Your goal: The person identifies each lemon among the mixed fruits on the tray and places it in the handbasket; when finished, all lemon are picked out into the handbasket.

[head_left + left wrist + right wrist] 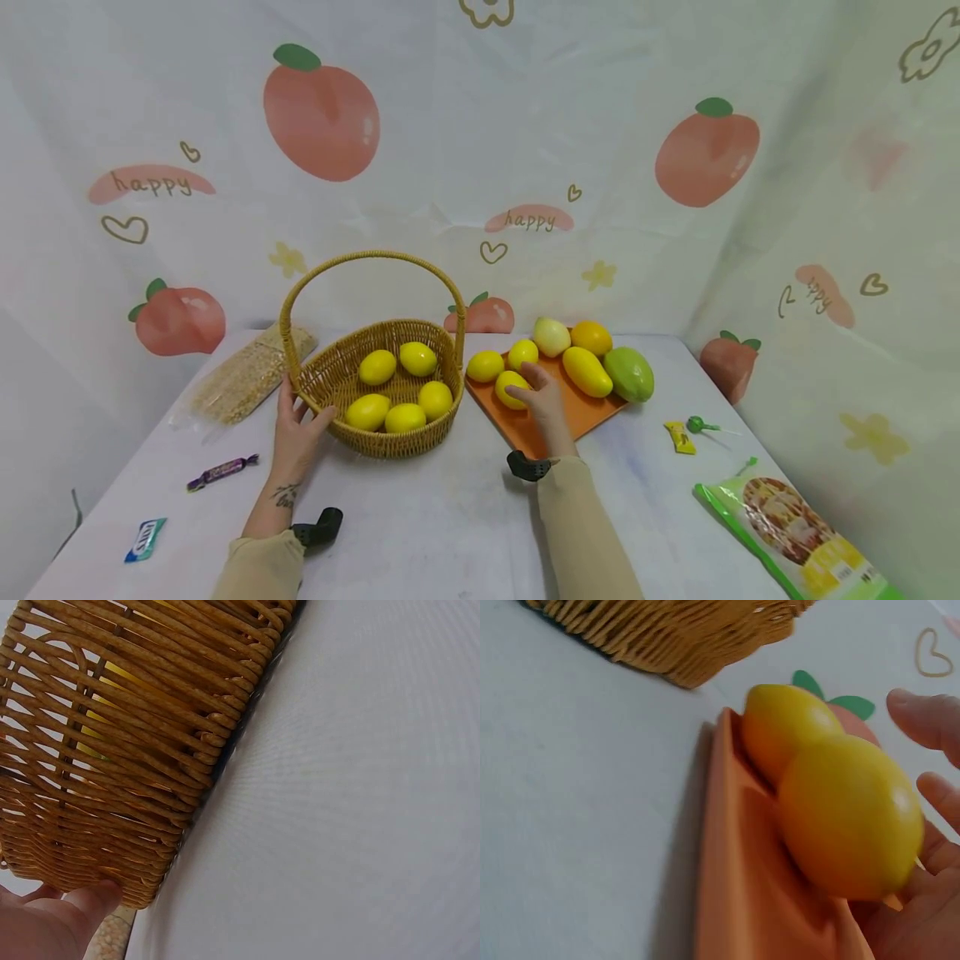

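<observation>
The nearest lemon (847, 817) on the left part of the orange tray (522, 432) lies by the right hand (547, 407), whose fingers are spread wide. Farther left, the left hand (296, 437), also spread, touches the wicker basket (401, 447) holding five lemons (405, 418).

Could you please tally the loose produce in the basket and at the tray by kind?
Lemons: 8 (5 in the wicker basket, 3 on the orange tray)
Yellow mango-shaped fruit: 1
Orange-coloured fruit: 1
Green fruit: 1
Pale round item: 1
Total: 12
</observation>
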Action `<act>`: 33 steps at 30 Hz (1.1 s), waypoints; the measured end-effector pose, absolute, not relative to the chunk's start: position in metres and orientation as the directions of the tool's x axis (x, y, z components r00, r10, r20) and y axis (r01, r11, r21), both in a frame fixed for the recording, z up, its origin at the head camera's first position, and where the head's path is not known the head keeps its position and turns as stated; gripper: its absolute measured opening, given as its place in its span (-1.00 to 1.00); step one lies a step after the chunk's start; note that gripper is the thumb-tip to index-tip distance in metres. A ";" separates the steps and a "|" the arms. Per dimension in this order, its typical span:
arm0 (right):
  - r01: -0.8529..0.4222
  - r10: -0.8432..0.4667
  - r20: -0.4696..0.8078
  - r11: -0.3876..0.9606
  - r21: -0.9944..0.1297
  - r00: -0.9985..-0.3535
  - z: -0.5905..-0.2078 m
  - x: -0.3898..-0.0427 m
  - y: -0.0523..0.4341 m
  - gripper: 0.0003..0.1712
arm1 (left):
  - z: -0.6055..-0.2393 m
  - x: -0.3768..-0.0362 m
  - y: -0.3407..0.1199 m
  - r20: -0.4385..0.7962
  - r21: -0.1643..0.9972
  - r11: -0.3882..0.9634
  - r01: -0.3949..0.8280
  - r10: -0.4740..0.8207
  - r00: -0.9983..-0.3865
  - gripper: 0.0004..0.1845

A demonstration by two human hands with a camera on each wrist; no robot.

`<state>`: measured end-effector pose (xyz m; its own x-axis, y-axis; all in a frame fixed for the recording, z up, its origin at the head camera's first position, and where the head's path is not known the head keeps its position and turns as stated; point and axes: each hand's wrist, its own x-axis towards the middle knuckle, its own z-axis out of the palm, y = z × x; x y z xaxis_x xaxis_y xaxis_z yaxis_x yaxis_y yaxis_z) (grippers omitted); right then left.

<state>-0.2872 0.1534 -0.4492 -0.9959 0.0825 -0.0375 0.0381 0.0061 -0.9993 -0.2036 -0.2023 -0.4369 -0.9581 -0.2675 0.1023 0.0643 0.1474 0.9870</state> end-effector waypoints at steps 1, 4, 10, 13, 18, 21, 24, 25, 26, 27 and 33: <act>0.037 0.076 -0.035 0.032 -0.999 -0.996 -0.450 -0.289 0.151 -0.30 | -0.437 -0.204 -0.202 0.102 0.987 0.147 0.064 -0.268 -0.958 -0.01; 0.027 0.073 -0.019 0.106 -0.994 -0.997 -0.450 -0.291 0.143 -0.30 | -0.438 -0.204 -0.203 0.103 0.987 0.148 0.065 -0.266 -0.958 -0.01; 0.017 0.062 -0.004 0.210 -0.978 -0.998 -0.451 -0.292 0.132 -0.29 | -0.439 -0.205 -0.205 0.091 0.989 0.133 0.057 -0.261 -0.961 0.00; 0.024 0.055 -0.012 0.218 -0.976 -0.998 -0.451 -0.292 0.130 -0.31 | -0.439 -0.206 -0.205 0.092 0.990 0.130 0.060 -0.262 -0.961 0.00; 0.035 0.042 -0.028 0.200 -0.979 -0.999 -0.444 -0.285 0.134 -0.34 | -0.438 -0.205 -0.204 0.098 0.989 0.129 0.065 -0.262 -0.960 0.00; 0.025 0.015 -0.022 0.157 -0.987 -1.000 -0.436 -0.278 0.138 -0.34 | -0.438 -0.205 -0.204 0.101 0.988 0.137 0.067 -0.264 -0.959 -0.01; 0.000 -0.022 -0.003 0.117 -0.993 -1.000 -0.427 -0.271 0.141 -0.35 | -0.438 -0.206 -0.204 0.107 0.987 0.144 0.071 -0.265 -0.958 -0.01; -0.004 -0.035 0.001 0.105 -0.994 -0.999 -0.423 -0.269 0.142 -0.35 | -0.438 -0.206 -0.204 0.111 0.987 0.146 0.073 -0.265 -0.958 -0.01; -0.013 -0.049 0.008 0.098 -0.995 -0.999 -0.420 -0.266 0.142 -0.36 | -0.438 -0.206 -0.204 0.110 0.987 0.141 0.074 -0.265 -0.958 -0.01; -0.020 -0.062 0.015 0.091 -0.996 -0.998 -0.417 -0.263 0.142 -0.38 | -0.438 -0.206 -0.204 0.109 0.988 0.136 0.075 -0.265 -0.958 -0.01; -0.063 -0.175 0.056 0.035 -0.997 -0.983 -0.397 -0.252 0.134 -0.41 | -0.441 -0.207 -0.204 0.125 0.986 0.144 0.089 -0.266 -0.956 0.00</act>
<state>-0.2517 0.1344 -0.3972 -0.9830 -0.1748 0.0556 -0.0625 0.0347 -0.9974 -0.2070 -0.2038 -0.4414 -0.9560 -0.2656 0.1246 0.0885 0.1438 0.9856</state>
